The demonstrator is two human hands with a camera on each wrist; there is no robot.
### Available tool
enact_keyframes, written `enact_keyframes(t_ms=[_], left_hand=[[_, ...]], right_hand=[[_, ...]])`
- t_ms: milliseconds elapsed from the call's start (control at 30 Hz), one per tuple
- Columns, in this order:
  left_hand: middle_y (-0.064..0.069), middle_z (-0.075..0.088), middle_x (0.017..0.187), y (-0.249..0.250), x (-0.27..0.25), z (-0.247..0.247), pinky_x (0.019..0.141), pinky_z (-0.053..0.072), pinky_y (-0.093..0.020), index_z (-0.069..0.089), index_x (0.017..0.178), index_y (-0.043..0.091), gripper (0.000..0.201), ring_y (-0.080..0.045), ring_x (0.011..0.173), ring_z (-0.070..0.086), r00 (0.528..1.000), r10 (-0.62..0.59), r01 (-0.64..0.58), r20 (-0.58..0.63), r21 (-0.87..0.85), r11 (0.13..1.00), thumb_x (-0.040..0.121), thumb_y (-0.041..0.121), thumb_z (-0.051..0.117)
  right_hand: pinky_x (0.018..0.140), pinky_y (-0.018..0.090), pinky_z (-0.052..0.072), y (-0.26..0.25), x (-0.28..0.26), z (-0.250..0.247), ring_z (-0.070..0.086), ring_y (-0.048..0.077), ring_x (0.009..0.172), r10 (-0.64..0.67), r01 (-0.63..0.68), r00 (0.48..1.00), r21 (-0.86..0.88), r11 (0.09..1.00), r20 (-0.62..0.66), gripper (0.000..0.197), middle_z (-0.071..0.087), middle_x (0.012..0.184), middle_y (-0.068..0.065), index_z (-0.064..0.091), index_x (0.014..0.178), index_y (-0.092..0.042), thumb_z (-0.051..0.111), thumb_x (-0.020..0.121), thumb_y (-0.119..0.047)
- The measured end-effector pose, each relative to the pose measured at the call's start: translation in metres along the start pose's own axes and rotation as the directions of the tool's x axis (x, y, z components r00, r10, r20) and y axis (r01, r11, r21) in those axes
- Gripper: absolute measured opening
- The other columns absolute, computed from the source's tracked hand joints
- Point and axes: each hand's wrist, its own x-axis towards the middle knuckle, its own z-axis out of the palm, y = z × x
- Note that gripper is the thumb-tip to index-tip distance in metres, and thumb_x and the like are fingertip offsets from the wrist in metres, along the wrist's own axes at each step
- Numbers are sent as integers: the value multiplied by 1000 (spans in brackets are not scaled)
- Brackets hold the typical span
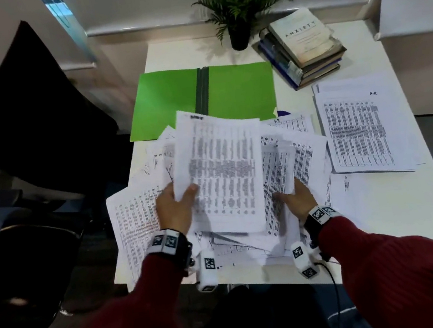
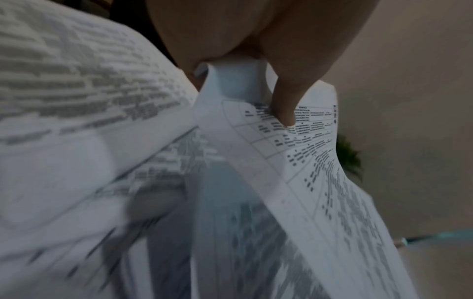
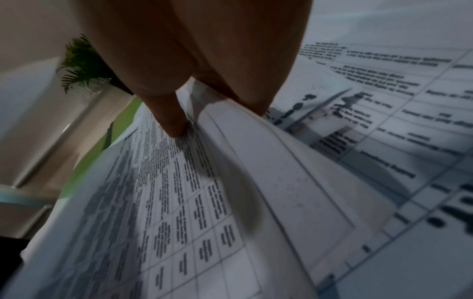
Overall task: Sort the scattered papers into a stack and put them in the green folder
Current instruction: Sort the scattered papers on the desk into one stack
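Both hands pinch papers: left hand; right hand.

**Desk count**

I count one bright green card folder, lying open. One small potted fern in a dark pot. One pile of worn hardback books; I make out about five, though the lower spines blur together. Two hands: my left hand and right hand. The white printed paper sheets overlap too much to number; I see well over ten.
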Motion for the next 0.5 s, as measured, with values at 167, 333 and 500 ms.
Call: enact_keyframes(t_ms=[167, 333, 500], left_hand=[[1, 73, 116, -24, -12, 44, 84, 51, -26, 67, 126, 13, 40, -18, 98, 69, 987, -58, 39, 152, 123, 992, 91, 31, 77], [-6, 68, 120, -53, 6, 1, 91, 53, -36, 63, 126, 23, 44, -25, 109, 66, 993, -110, 118, -44, 259, 959, 88, 40, 78], [-24, 37, 154, -92, 26, -101, 108, 36, -68, 34, 153, 16, 110, -47, 142, 34, 827, -365, 549, -427, 478, 685, 69, 68, 82]], right_hand=[[124, 52, 24, -17, -9, 7, 33, 23, 150, 36, -49, 997, 223, 973, 66, 89, 34, 162, -2, 30, 160, -26, 49, 90, -78], [116, 41, 31, -6, -7, 20, 45, 29, 142, -159, 159, 987, -66, 985, 10, 95, 48, 154, 7, 38, 154, -12, 89, 77, -34], [117, 45, 30, -13, -9, 30, 42, 29, 145, -171, 172, 985, -48, 984, 29, 92, 45, 158, 6, 35, 156, -14, 86, 80, -28]])
